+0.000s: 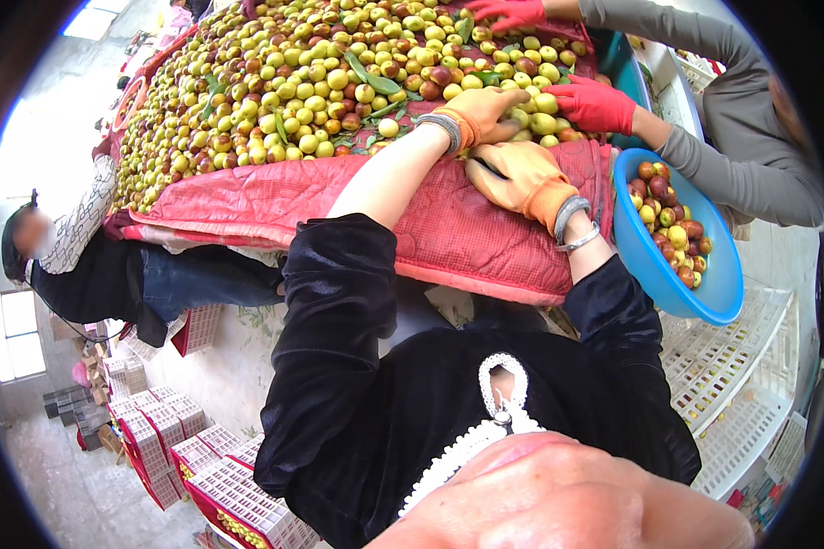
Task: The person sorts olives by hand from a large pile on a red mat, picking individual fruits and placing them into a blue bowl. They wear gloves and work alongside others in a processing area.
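My left hand (482,115), in an orange glove with a grey cuff, reaches over the near right part of a pile of jujubes (302,103). Its fingertips meet several green jujubes (541,123); whether one is gripped is unclear. Just nearer to me, my right hand (522,180), gloved alike, rests curled at the edge of a red quilted cloth (412,226). Its fingertips are partly hidden, so I cannot see if it holds fruit. The jujubes range from yellow-green to reddish brown, with green leaves (374,79) among them.
A co-worker's red-gloved hand (590,104) touches fruit close beside my hands; their other red glove (508,12) is farther back. A blue basin (717,274) of jujubes stands at right, above white plastic crates (721,350). Another person (89,274) leans in at left. Stacked crates (240,494) stand lower left.
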Action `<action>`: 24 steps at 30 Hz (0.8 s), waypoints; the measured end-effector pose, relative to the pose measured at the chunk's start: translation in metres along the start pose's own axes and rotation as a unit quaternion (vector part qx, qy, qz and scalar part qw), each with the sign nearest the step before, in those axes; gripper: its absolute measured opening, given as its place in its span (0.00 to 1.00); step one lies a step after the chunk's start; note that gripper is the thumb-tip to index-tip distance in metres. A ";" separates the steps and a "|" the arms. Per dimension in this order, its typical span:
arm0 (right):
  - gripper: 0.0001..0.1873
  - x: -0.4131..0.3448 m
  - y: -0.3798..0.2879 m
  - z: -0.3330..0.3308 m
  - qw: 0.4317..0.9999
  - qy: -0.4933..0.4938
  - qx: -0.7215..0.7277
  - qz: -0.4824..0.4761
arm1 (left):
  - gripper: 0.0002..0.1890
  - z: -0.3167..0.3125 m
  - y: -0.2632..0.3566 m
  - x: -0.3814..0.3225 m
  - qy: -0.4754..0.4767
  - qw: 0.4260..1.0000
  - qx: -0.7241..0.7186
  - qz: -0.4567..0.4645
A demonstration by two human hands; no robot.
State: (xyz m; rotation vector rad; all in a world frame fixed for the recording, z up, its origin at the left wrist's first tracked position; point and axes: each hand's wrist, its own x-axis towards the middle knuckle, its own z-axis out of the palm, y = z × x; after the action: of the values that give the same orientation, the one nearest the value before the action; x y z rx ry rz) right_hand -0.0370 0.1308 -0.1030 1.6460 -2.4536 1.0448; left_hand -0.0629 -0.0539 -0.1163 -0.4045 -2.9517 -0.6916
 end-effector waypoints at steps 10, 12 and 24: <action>0.13 0.002 -0.011 -0.004 0.998 -0.019 -0.051 0.019 | 0.36 -0.075 -0.081 -0.031 0.038 0.902 0.283 -0.324; 0.13 0.003 -0.012 -0.005 0.999 -0.018 -0.045 0.011 | 0.38 -0.077 -0.091 -0.041 -0.046 0.907 0.285 -0.306; 0.12 0.006 -0.013 -0.009 0.998 -0.021 -0.041 0.031 | 0.21 -0.140 -0.175 0.031 0.068 0.899 0.246 -0.356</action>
State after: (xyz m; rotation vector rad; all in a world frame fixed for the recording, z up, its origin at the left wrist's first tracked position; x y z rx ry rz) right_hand -0.0327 0.1275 -0.0869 1.5934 -2.5519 0.9118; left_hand -0.1380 -0.2598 -0.0613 0.7583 -2.9352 0.0298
